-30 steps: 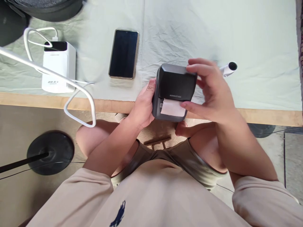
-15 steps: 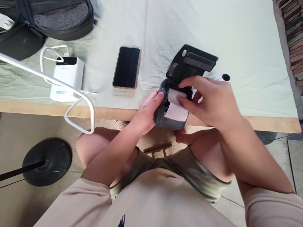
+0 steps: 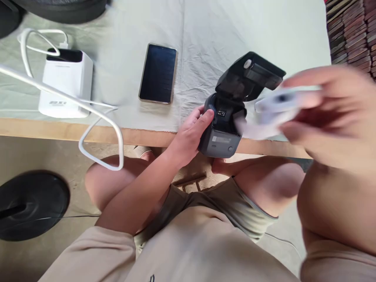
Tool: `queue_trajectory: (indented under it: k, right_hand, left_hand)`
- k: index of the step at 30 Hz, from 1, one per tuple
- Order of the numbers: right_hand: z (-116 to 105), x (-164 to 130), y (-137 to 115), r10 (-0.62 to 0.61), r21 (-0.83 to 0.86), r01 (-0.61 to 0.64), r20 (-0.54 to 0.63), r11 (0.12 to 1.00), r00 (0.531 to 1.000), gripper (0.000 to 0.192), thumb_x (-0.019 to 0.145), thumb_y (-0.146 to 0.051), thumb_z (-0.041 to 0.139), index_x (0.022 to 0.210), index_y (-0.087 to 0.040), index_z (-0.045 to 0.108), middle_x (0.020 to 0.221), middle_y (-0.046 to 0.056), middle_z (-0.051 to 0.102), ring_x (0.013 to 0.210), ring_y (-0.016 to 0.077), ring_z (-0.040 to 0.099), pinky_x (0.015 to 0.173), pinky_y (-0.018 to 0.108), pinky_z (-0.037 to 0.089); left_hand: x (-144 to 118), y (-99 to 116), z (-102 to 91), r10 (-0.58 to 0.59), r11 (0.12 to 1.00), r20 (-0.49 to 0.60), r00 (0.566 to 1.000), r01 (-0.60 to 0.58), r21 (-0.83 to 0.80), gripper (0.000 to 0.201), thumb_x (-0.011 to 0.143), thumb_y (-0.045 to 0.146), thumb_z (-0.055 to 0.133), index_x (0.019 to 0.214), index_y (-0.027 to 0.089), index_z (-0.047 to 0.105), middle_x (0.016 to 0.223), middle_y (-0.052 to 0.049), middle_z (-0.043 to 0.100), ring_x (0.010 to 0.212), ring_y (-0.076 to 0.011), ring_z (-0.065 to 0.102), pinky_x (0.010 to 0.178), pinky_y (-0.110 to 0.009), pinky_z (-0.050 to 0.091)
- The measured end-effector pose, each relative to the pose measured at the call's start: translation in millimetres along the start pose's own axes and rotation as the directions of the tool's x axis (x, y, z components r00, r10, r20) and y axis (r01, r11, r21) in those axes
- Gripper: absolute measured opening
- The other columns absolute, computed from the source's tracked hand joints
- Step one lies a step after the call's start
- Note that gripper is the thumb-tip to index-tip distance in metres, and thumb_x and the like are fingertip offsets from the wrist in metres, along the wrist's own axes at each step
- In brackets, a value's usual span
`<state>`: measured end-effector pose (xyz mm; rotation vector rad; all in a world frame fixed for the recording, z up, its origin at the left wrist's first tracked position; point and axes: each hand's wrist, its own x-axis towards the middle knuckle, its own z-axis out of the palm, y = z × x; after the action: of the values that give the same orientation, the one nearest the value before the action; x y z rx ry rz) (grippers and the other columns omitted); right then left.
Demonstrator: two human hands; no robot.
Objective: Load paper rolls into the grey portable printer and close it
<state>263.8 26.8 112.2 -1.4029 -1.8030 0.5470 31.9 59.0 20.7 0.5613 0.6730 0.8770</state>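
A small black portable label printer [image 3: 219,145] is gripped in my left hand [image 3: 190,135] at the table's front edge. Its lid [image 3: 249,76] is flipped up, and the paper bay inside is bare. My right hand [image 3: 331,113], smeared by motion, pinches a white paper roll [image 3: 282,107] to the right of the printer. The loose end of the roll trails left, close to the printer's right side. A white object, partly hidden behind the roll, lies on the table there.
A phone [image 3: 158,73] lies dark on the cloth-covered table [image 3: 123,47]. To its left stands a white power bank [image 3: 66,86], whose white cable [image 3: 119,145] loops over the front edge. A black case [image 3: 70,9] sits at the back left; a round black base [image 3: 33,203] is on the floor.
My right hand has drawn the paper roll out of the printer and moved right with it. My left hand still holds the printer. The view has shifted somewhat.
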Motion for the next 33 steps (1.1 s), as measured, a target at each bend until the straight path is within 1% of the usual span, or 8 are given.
queue_trajectory:
  k: [4, 6, 12, 16, 21, 27, 30, 33]
  right_hand:
    - [2.2, -34.7, 42.1, 0.253, 0.272, -0.202, -0.166, 0.941, 0.953, 0.046, 0.081, -0.078, 0.085, 0.119, -0.053, 0.080, 0.102, 0.002, 0.078, 0.059, 0.0249, 0.064, 0.039, 0.041, 0.045]
    - [18.5, -43.0, 70.2, 0.256, 0.273, -0.171, -0.313, 0.947, 0.914, 0.045, 0.078, -0.071, 0.093, 0.108, -0.042, 0.075, 0.087, -0.001, 0.072, 0.052, 0.0188, 0.056, 0.037, 0.033, 0.040]
    - [52.4, -35.1, 110.2, 0.180, 0.132, -0.144, -0.316, 0.981, 0.932, 0.050, 0.079, -0.060, 0.101, 0.109, -0.031, 0.073, 0.081, -0.006, 0.066, 0.049, 0.0093, 0.047, 0.039, 0.025, 0.039]
    - [37.0, -30.6, 105.4, 0.164, 0.039, -0.159, -0.243, 0.986, 0.956, 0.061, 0.081, -0.053, 0.102, 0.129, -0.033, 0.071, 0.103, -0.001, 0.079, 0.056, 0.0126, 0.062, 0.038, 0.026, 0.041]
    - [-6.9, -26.1, 110.8, -0.078, -0.239, -0.044, -0.478, 0.970, 0.875, 0.038, 0.099, -0.043, 0.085, 0.133, -0.035, 0.068, 0.127, 0.011, 0.075, 0.113, 0.0281, 0.074, 0.055, 0.029, 0.049]
    - [8.2, -11.2, 153.0, 0.145, -0.383, -0.261, -0.306, 0.886, 0.941, 0.059, 0.082, -0.034, 0.087, 0.140, -0.028, 0.074, 0.120, 0.009, 0.069, 0.088, 0.0222, 0.066, 0.086, 0.048, 0.068]
    - [19.2, -7.9, 161.9, 0.141, -0.307, -0.250, -0.336, 0.918, 0.931, 0.051, 0.086, -0.032, 0.079, 0.136, -0.030, 0.073, 0.118, 0.008, 0.073, 0.092, 0.0245, 0.070, 0.087, 0.048, 0.068]
    - [12.7, -10.8, 165.2, 0.240, 0.027, -0.253, -0.422, 0.967, 0.874, 0.065, 0.090, -0.039, 0.077, 0.152, -0.038, 0.057, 0.128, 0.006, 0.075, 0.097, 0.0258, 0.077, 0.081, 0.046, 0.069]
  left_hand:
    - [1.1, 2.7, 0.8, -0.047, 0.998, -0.021, 0.999, 0.046, -0.050, 0.046, 0.096, 0.062, 0.091, 0.103, 0.023, 0.068, 0.097, -0.002, 0.075, 0.116, -0.0310, 0.083, 0.091, -0.038, 0.072]
    - [1.0, 3.3, 0.4, -0.052, 0.996, -0.016, 0.999, 0.051, -0.070, 0.046, 0.096, 0.063, 0.092, 0.102, 0.024, 0.069, 0.097, -0.003, 0.076, 0.115, -0.0309, 0.083, 0.088, -0.037, 0.072]
    - [-0.3, 4.0, 0.9, -0.037, 0.998, -0.031, 0.999, 0.035, -0.056, 0.045, 0.096, 0.061, 0.091, 0.114, 0.025, 0.072, 0.105, -0.003, 0.080, 0.121, -0.0320, 0.083, 0.093, -0.038, 0.072]
    - [1.5, 3.2, 1.5, -0.026, 0.997, -0.028, 0.999, 0.024, -0.077, 0.039, 0.097, 0.054, 0.092, 0.109, 0.023, 0.071, 0.104, -0.003, 0.081, 0.124, -0.0316, 0.083, 0.097, -0.038, 0.072]
    - [2.7, 2.3, 1.5, 0.029, 0.991, -0.056, 0.998, -0.036, -0.129, 0.019, 0.112, 0.039, 0.074, 0.104, 0.022, 0.076, 0.096, -0.001, 0.081, 0.123, -0.0264, 0.084, 0.103, -0.035, 0.070]
    - [4.1, 4.8, -0.5, 0.020, 0.997, -0.063, 0.998, -0.025, -0.071, 0.022, 0.110, 0.043, 0.078, 0.102, 0.023, 0.081, 0.096, -0.002, 0.083, 0.116, -0.0256, 0.085, 0.102, -0.035, 0.071]
    - [4.1, 6.4, -0.3, 0.025, 0.998, -0.049, 0.998, -0.028, -0.058, 0.024, 0.109, 0.047, 0.080, 0.104, 0.024, 0.084, 0.100, -0.002, 0.085, 0.112, -0.0242, 0.086, 0.096, -0.032, 0.071]
    - [4.0, 7.9, 1.5, 0.030, 0.998, -0.057, 0.998, -0.033, -0.048, 0.027, 0.108, 0.049, 0.082, 0.105, 0.022, 0.085, 0.102, -0.002, 0.086, 0.102, -0.0211, 0.086, 0.092, -0.030, 0.071]
